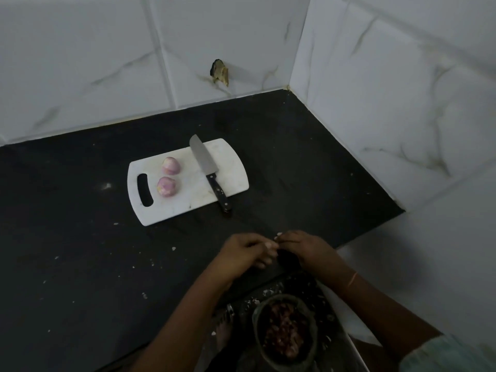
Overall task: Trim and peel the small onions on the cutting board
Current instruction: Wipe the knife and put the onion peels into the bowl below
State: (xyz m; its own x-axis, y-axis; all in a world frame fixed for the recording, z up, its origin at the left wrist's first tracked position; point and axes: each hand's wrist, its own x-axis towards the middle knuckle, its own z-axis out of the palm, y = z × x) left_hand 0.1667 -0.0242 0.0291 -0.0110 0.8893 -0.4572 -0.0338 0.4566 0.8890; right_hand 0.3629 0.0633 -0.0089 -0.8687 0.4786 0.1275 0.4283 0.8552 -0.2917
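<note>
While peeling at counter's near edge | left hand [243, 253] and right hand [304, 248] pinching something small, unidentifiable | two onions [169, 175] near cutting board's [188, 200] handle end | risk: knife [208, 170] handle overhanging board's near edge, easily knocked

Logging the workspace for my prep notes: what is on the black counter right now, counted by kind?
Peeled pinkish small onions: 2
White plastic cutting board with a handle slot: 1
Steel knife with a black handle: 1
Total: 4
A round dark bin of peelings sits below the counter edge, not counted.
</note>
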